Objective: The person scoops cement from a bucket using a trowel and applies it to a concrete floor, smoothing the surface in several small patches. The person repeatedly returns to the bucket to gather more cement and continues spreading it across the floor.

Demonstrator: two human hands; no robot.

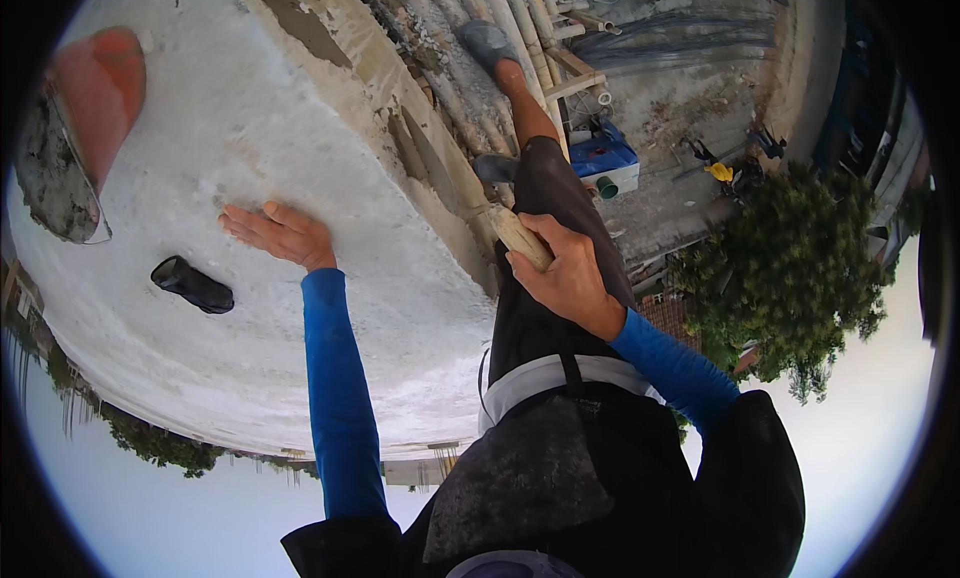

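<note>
My left hand rests palm down on a broad pale concrete surface, fingers stretched out and holding nothing. My right hand is wrapped round a short, pale, wood-coloured piece with a blunt end. That piece is over the slab's edge, in front of my leg; the hand hides part of it, so I cannot tell if it belongs to a larger tool. Near my left hand lies a small black cylindrical thing on its side. Farther left, a red bucket sits tipped, with grey mortar at its mouth.
Rough plaster patches mark the slab edge. Beyond the edge and lower, my foot stands on bamboo poles. A blue-and-white box and a green cup are to the right, with a leafy tree farther off.
</note>
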